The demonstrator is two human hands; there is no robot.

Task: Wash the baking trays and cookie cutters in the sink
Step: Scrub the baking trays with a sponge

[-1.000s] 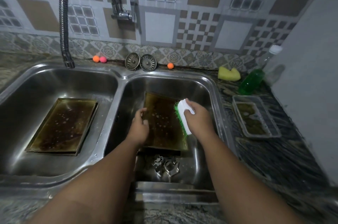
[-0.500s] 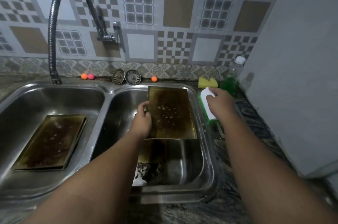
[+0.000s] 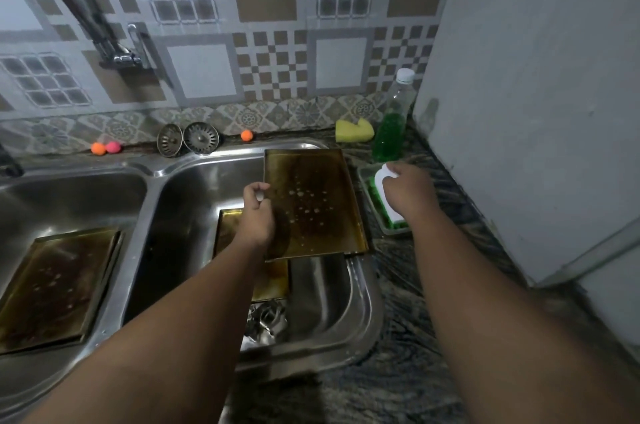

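Note:
My left hand (image 3: 257,215) grips the left edge of a greasy brown baking tray (image 3: 315,205), holding it raised over the right basin of the steel sink (image 3: 363,288). Under it a second tray (image 3: 242,243) lies on the basin floor, and metal cookie cutters (image 3: 267,319) sit near the basin's front. A third dirty tray (image 3: 55,288) lies in the left basin. My right hand (image 3: 407,191) holds a white scrub brush with green bristles (image 3: 382,196), resting it in a small clear container (image 3: 372,201) on the counter right of the sink.
A bottle of green liquid (image 3: 393,122) and a yellow sponge (image 3: 354,130) stand at the back right. Two sink strainers (image 3: 188,139) and small orange and pink balls (image 3: 105,148) line the back ledge. The tap (image 3: 117,52) hangs from the tiled wall. A grey wall (image 3: 536,94) closes the right.
My left hand lifted the baking tray up out of the right basin. My right hand carried the brush away from the tray to the clear container on the counter.

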